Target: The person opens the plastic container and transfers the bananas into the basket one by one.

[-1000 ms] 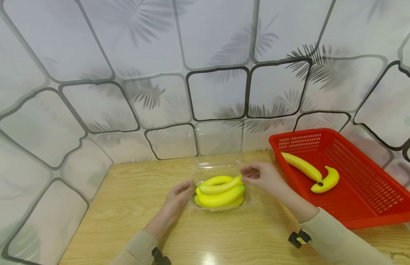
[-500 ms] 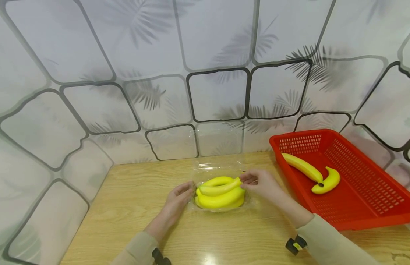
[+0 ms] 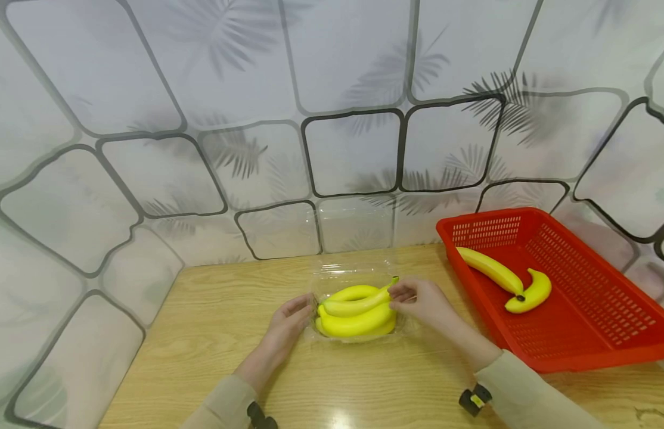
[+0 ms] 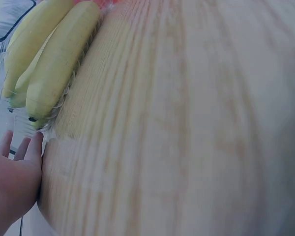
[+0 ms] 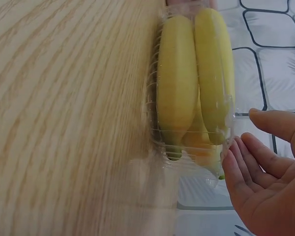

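Note:
A clear plastic clamshell box point(image 3: 359, 341) filled with several yellow bananas point(image 3: 359, 319) sits on the wooden table, its transparent lid point(image 3: 354, 229) raised at the back. One banana's green stem pokes up at the right end. My left hand point(image 3: 289, 319) rests at the box's left end; in the left wrist view its fingers point(image 4: 34, 147) stay fairly straight by the wall. At the other end, my right hand point(image 3: 420, 301) has its fingertips point(image 5: 228, 160) against the clear rim, with the thumb apart from them. The bananas' undersides are hidden.
On the right stands a red perforated plastic basket point(image 3: 568, 325) holding a long banana point(image 3: 490, 268) and a short curved banana point(image 3: 530, 293). Behind the table rises a patterned wall covering point(image 3: 353, 155). Bare wood point(image 3: 219, 339) lies to the box's left.
My right hand has slid slightly down from the top banana's stem to the box's right end, leaving the stem visible. The left hand and the box stay nearly where they were.

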Motion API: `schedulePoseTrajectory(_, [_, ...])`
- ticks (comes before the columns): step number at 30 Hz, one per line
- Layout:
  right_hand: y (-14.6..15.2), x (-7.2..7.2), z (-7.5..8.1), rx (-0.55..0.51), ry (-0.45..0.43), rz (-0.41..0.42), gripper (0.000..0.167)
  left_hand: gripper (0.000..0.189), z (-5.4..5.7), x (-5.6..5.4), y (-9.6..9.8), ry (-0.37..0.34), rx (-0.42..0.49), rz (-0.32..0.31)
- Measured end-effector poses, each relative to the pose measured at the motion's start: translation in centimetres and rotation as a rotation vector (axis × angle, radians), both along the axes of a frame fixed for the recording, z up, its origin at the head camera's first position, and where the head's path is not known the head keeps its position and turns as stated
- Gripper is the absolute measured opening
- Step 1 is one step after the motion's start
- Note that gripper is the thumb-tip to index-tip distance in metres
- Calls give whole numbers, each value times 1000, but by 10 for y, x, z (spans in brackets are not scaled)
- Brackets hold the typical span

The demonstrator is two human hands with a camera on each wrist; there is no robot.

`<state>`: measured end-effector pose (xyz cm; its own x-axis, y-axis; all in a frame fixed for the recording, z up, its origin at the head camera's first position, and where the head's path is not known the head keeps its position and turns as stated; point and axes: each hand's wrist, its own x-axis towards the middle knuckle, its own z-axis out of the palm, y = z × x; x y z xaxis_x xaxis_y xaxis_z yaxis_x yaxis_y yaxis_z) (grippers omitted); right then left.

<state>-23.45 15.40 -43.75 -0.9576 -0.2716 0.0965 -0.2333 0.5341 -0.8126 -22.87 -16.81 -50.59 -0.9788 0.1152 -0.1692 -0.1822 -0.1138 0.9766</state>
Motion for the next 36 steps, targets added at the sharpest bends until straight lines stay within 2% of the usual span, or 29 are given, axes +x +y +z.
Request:
schedulePoseTrajectory(5, [0,0,-2,-11,8,-4,23,57,-1,0,-1,-3,2,-17])
schedulePoseTrajectory(24, [-4,0,-13,-42,-4,-17,32,57,1,-2,-1,-6,-10,-6])
schedulePoseTrajectory(36, [-6,1,-15,-3,3,14,35,57,2,-1,-1,-25,-17,-7])
